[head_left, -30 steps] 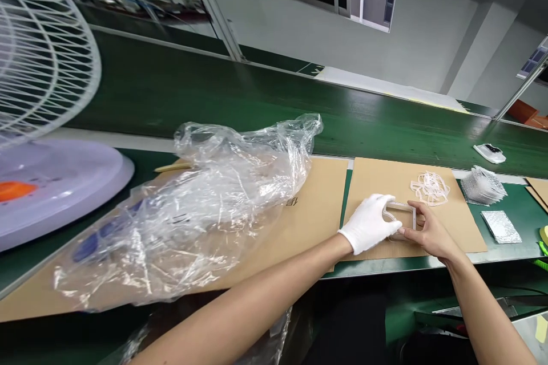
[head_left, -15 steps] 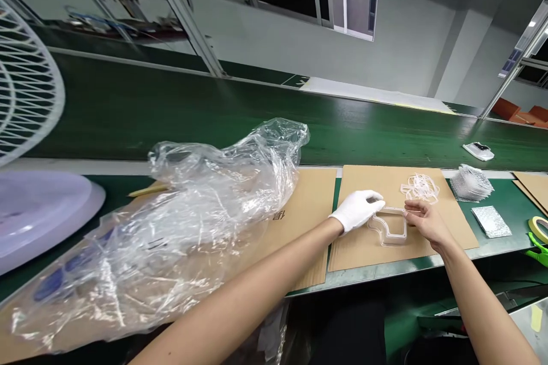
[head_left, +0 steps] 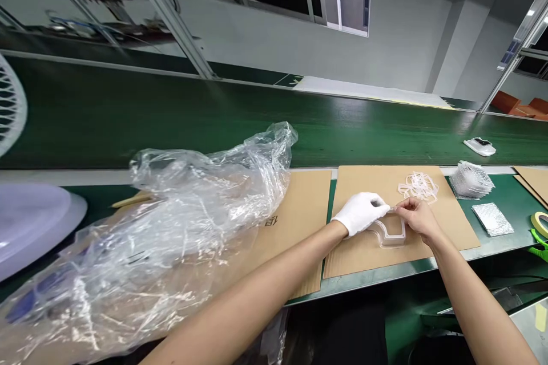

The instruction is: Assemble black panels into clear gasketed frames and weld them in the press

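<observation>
A curved clear plastic part with a whitish rim lies on a sheet of brown cardboard. My left hand, in a white glove, pinches at the part's far edge. Bare, my right hand closes thumb and fingers at the same edge, close to the left fingertips. Whatever small piece may be between the fingertips is too fine to make out. Just beyond the right hand sits a tangle of thin white strips.
A large crumpled clear plastic bag covers the left side, over more cardboard. To the right are a stack of silvery bubble pouches, a single pouch, yellow tape and green-handled scissors. A green conveyor belt runs behind.
My hands have come together at the part's far edge; the right has moved left and the left slightly right. The view has shifted a little to the right.
</observation>
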`<state>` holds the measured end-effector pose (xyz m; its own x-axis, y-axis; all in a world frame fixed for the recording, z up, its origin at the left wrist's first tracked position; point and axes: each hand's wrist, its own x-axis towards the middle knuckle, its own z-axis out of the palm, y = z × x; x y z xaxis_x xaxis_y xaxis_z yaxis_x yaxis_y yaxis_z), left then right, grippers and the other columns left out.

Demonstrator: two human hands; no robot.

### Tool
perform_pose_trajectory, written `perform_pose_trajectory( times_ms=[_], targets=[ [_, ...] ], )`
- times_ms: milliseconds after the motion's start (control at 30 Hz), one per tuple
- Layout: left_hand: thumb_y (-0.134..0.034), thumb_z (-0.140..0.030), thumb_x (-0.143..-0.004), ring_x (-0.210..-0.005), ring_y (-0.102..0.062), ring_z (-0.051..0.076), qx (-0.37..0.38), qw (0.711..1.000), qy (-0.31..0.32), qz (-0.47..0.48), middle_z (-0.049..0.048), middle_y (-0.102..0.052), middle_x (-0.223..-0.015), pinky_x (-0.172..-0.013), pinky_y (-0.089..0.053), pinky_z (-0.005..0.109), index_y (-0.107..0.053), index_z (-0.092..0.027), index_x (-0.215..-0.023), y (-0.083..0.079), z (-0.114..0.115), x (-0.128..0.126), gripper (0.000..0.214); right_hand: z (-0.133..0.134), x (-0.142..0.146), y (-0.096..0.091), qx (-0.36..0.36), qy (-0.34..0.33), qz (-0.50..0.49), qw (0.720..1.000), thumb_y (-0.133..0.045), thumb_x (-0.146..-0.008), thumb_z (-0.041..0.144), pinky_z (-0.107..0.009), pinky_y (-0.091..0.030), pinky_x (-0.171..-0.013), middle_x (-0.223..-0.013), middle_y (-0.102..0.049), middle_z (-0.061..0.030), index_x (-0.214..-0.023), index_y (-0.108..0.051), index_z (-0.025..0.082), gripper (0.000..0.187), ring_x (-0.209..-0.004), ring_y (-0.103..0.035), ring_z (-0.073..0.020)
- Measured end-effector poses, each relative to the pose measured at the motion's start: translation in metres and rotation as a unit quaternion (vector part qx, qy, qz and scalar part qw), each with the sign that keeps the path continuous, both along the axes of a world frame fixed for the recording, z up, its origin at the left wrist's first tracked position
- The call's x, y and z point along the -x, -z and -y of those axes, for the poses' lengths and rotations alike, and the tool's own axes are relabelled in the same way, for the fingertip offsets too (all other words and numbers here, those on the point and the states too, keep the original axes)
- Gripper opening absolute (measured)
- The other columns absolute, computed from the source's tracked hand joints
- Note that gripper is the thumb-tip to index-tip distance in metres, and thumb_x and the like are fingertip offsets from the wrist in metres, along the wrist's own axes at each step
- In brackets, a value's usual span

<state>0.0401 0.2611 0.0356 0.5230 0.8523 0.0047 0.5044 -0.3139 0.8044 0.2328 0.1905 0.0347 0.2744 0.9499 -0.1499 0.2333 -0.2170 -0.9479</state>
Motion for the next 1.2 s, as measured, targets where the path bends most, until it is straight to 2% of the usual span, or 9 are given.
perform_pose_trajectory(
  times_ms=[267,433,567,700,833,933,1000,1100,1200],
  targets=[
    [-0.06,-0.047,-0.09,-0.093,-0.073,0.024,0.027,0.999,-0.008,0.015,0.0018,-0.081,-0.097,-0.083,-0.05,0.033,-0.078,-0.022,-0.088,-0.007,0.004,0.01,0.031,0.019,-0.014,-0.002,0.0,0.004,-0.068,0.998,-0.087,-0.069,0.05,-0.032,-0.055,-0.073,-0.092,-0.074,-0.0033,-0.104,-0.074,0.02,0.048,-0.083,-0.067,-0.0186],
    [-0.059,-0.049,-0.09,-0.088,-0.071,0.025,0.038,0.999,-0.012,0.021,0.0029,-0.08,-0.092,-0.08,-0.051,0.034,-0.077,-0.022,-0.087,0.0,0.006,0.015,0.033,0.023,-0.016,0.001,0.01,0.0,-0.097,0.995,-0.091,-0.064,0.043,-0.029,-0.052,-0.066,-0.084,-0.072,-0.0019,-0.097,-0.074,0.017,0.046,-0.071,-0.063,-0.0145],
    [-0.058,-0.052,-0.091,-0.093,-0.072,0.026,0.003,0.999,-0.021,0.026,0.0039,-0.08,-0.096,-0.088,-0.052,0.036,-0.076,-0.022,-0.086,0.009,0.006,0.012,0.036,0.016,-0.01,0.007,0.001,0.025,-0.101,0.995,-0.089,-0.064,0.039,-0.027,-0.047,-0.058,-0.076,-0.069,-0.0005,-0.091,-0.072,0.017,0.039,-0.063,-0.059,-0.0131],
    [-0.057,-0.054,-0.091,-0.1,-0.073,0.03,-0.012,0.999,-0.022,0.021,0.0081,-0.082,-0.103,-0.095,-0.054,0.041,-0.077,-0.022,-0.089,0.008,0.006,0.01,0.038,0.025,-0.006,0.008,-0.045,0.064,-0.08,0.994,-0.089,-0.066,0.042,-0.03,-0.053,-0.064,-0.082,-0.073,-0.0047,-0.092,-0.073,0.018,0.039,-0.074,-0.067,-0.0188],
    [-0.055,-0.054,-0.093,-0.118,-0.071,0.031,-0.051,0.992,-0.085,0.08,0.0097,-0.08,-0.124,-0.107,-0.053,0.042,-0.077,-0.021,-0.109,-0.008,0.032,0.031,0.043,0.08,-0.006,0.001,-0.086,0.096,-0.047,0.991,-0.085,-0.076,0.055,-0.034,-0.058,-0.081,-0.102,-0.077,-0.0087,-0.104,-0.076,0.02,0.046,-0.096,-0.071,-0.0242],
    [-0.056,-0.053,-0.097,-0.107,-0.074,0.026,-0.091,0.975,-0.145,0.138,0.0071,-0.081,-0.116,-0.1,-0.056,0.036,-0.078,-0.022,-0.107,-0.014,0.082,0.08,0.039,0.15,-0.003,0.005,-0.068,0.085,-0.043,0.993,-0.078,-0.085,0.066,-0.035,-0.059,-0.082,-0.104,-0.077,-0.0097,-0.104,-0.077,0.02,0.05,-0.093,-0.071,-0.0239],
    [-0.055,-0.05,-0.101,-0.092,-0.074,0.022,-0.128,0.967,-0.163,0.146,0.0047,-0.081,-0.1,-0.09,-0.056,0.031,-0.08,-0.023,-0.099,-0.008,0.123,0.121,0.036,0.199,-0.003,0.02,-0.023,0.073,-0.034,0.996,-0.078,-0.085,0.069,-0.034,-0.059,-0.078,-0.1,-0.078,-0.0096,-0.101,-0.078,0.02,0.051,-0.085,-0.069,-0.0221],
    [-0.053,-0.047,-0.102,-0.075,-0.069,0.019,-0.134,0.963,-0.209,0.102,0.0031,-0.076,-0.079,-0.08,-0.054,0.029,-0.077,-0.022,-0.08,0.025,0.178,0.182,0.041,0.263,-0.009,0.062,0.075,0.104,-0.006,0.992,-0.083,-0.074,0.077,-0.032,-0.059,-0.075,-0.091,-0.078,-0.0082,-0.098,-0.08,0.019,0.062,-0.077,-0.068,-0.0207],
    [-0.046,-0.057,-0.103,-0.068,-0.065,0.019,0.004,0.94,-0.341,0.016,0.0028,-0.07,-0.068,-0.073,-0.05,0.03,-0.071,-0.022,-0.072,0.083,0.214,0.234,0.053,0.308,-0.015,0.108,0.16,0.157,0.004,0.974,-0.086,-0.051,0.087,-0.033,-0.06,-0.065,-0.076,-0.073,-0.0072,-0.082,-0.077,0.018,0.076,-0.069,-0.067,-0.0232]
  ],
)
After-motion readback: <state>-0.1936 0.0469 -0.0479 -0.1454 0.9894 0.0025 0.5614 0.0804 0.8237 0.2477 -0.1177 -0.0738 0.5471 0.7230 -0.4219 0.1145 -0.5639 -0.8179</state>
